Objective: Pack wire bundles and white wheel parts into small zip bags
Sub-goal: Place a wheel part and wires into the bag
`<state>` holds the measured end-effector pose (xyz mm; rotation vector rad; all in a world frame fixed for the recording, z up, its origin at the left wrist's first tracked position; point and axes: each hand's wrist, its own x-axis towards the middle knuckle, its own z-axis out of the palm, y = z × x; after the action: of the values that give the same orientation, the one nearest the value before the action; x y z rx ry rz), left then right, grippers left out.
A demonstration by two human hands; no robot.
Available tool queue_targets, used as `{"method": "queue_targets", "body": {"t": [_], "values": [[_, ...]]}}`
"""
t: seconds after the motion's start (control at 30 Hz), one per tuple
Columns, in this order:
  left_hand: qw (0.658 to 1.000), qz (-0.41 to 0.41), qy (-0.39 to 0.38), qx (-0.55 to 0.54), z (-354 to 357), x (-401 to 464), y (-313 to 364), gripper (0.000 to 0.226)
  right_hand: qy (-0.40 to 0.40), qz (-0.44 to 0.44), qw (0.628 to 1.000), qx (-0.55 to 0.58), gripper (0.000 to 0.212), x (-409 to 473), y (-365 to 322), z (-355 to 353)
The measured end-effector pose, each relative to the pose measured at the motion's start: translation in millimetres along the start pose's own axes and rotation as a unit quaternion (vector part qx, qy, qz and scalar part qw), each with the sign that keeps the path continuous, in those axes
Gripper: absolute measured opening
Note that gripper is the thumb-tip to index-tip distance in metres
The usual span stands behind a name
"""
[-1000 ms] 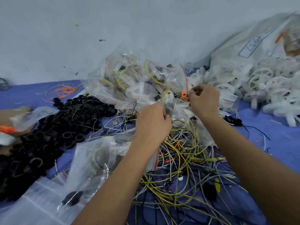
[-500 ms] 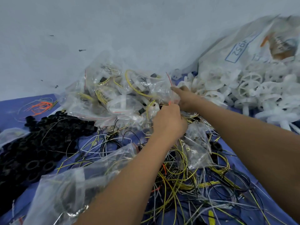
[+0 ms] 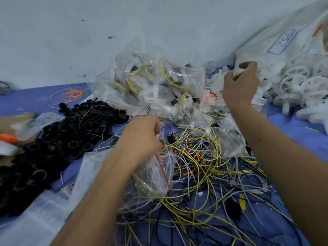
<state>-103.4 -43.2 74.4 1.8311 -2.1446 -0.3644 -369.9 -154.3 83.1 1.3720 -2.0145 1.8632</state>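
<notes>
At the right edge of the worktop (image 3: 292,128), the right hand (image 3: 239,87) is raised over the heap of white wheel parts (image 3: 298,82); its fingers (image 3: 245,65) are curled and a white piece appears to be pinched between thumb and fingertips, though blur leaves the exact piece unclear; the left hand (image 3: 142,137) is lowered at centre, fingers curled round the mouth of a small zip bag (image 3: 158,174) with a red seal line, held over the loose wire tangle (image 3: 200,167); wires seem to be partly inside the bag, not certain. Filled bags (image 3: 156,89) are stacked against the wall behind; black rings (image 3: 53,142) are piled at left; a large white sack (image 3: 284,45) is lying behind the wheels.

Handling, as judged: wheel parts are light, rigid, spoked plastic; best taken by the rim or hub, since spokes may snag on neighbours; wires are thin, springy and easily tangled, so a bundle should be gripped across its coiled middle, not pulled by a single strand; bag film is slick and limp, so it should be held at the seal edge and kept spread for insertion; sharp wire ends could puncture the film.
</notes>
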Motion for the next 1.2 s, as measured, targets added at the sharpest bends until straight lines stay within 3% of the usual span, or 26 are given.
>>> {"method": "queue_targets", "body": {"t": [0.1,0.2,0.27,0.3,0.33,0.5,0.6,0.7,0.83,0.97,1.07,1.2], "values": [[0.998,-0.029,-0.005,-0.063,-13.0,-9.6,-11.4,0.025,0.000,0.079,0.978,0.191,0.026,-37.6,-35.8,-27.7],[0.990,-0.056,-0.002,-0.132,-27.4,-13.6,-18.5,0.024,-0.149,0.266,0.864,0.402,0.019,-99.8,-59.6,-44.8],[0.976,-0.076,-0.002,-0.202,-35.4,-17.4,-22.0,0.025,-0.264,0.319,0.798,0.439,0.013,-146.6,-63.7,-51.4],[0.972,-0.080,0.000,-0.223,-38.1,-18.5,-23.5,0.024,-0.306,0.319,0.786,0.433,0.015,-165.4,-62.7,-54.0],[0.968,-0.081,0.006,-0.238,-40.2,-19.4,-25.4,0.022,-0.338,0.304,0.790,0.411,0.018,-179.7,-60.4,-55.6],[0.945,-0.041,0.051,-0.321,-42.7,-21.3,-26.0,0.018,-0.388,0.096,0.892,0.211,0.014,-190.7,-45.2,-57.5],[0.937,-0.012,0.058,-0.344,-39.9,-22.9,-13.9,0.020,-0.396,-0.013,0.908,0.137,0.010,-195.9,-45.0,-55.9],[0.941,0.012,0.070,-0.331,-31.2,-23.2,2.0,0.022,-0.439,-0.035,0.876,0.198,0.010,-200.9,-52.6,-55.5],[0.956,0.034,0.105,-0.273,-14.0,-24.6,22.7,0.022,-0.471,-0.036,0.839,0.268,0.030,-202.3,-52.1,-52.7],[0.952,0.048,0.148,-0.263,-6.1,-25.1,31.3,0.026,-0.527,0.013,0.786,0.323,0.021,-204.1,-53.3,-51.8],[0.946,0.048,0.163,-0.276,-1.7,-26.7,32.6,0.025,-0.529,0.047,0.769,0.355,0.022,-208.4,-52.9,-49.2],[0.933,0.048,0.197,-0.297,-2.3,-26.1,34.8,0.023,-0.547,0.161,0.670,0.475,0.013,-213.6,-57.9,-50.7]]}}
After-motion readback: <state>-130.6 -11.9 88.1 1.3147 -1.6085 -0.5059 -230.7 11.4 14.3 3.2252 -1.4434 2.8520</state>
